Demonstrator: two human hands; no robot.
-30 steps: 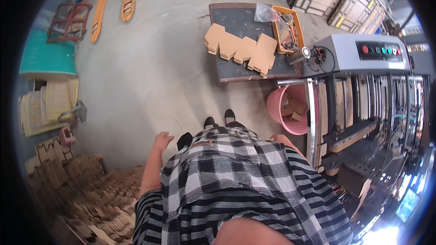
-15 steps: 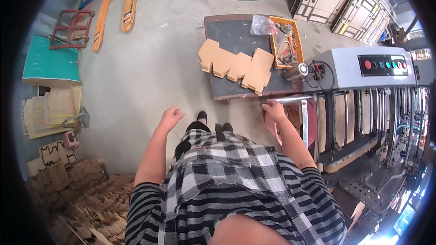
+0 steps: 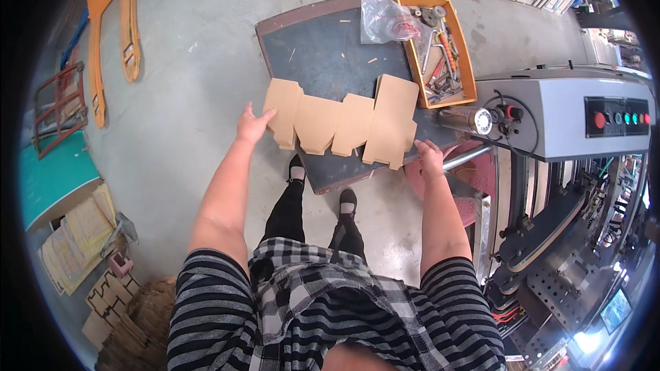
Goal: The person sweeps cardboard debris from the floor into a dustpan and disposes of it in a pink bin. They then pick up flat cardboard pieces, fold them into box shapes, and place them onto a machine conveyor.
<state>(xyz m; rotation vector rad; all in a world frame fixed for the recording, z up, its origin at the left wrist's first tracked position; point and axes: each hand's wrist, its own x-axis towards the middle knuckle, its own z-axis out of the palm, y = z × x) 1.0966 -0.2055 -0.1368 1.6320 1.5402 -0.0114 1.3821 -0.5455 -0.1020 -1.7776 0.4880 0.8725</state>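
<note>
A stack of flat die-cut cardboard box blanks (image 3: pixel 320 122), brown with stepped edges, lies across the near part of a dark tabletop (image 3: pixel 302 48). My left hand (image 3: pixel 254 124) is at the stack's left end, thumb stretched toward its edge and fingers apart. At the right end, my right hand (image 3: pixel 430 156) reaches in with extended fingertips close to the lower right corner. Whether either hand presses on the cardboard is hard to see. Both hands look open, on opposite sides of the stack.
A yellow tray (image 3: pixel 469 86) of tools and a clear plastic bag (image 3: pixel 381 20) sit on the table. To the right stands a grey machine (image 3: pixel 560 113) with buttons, beside a metal cylinder (image 3: pixel 467 119) and a pink tub (image 3: pixel 474 175). Orange pallet-truck forks (image 3: pixel 129 34) lie left.
I have come nearer to the table, and the stack now appears lower and larger. Both hands have moved forward, from away from the stack to its two ends; the right hand has uncurled.
</note>
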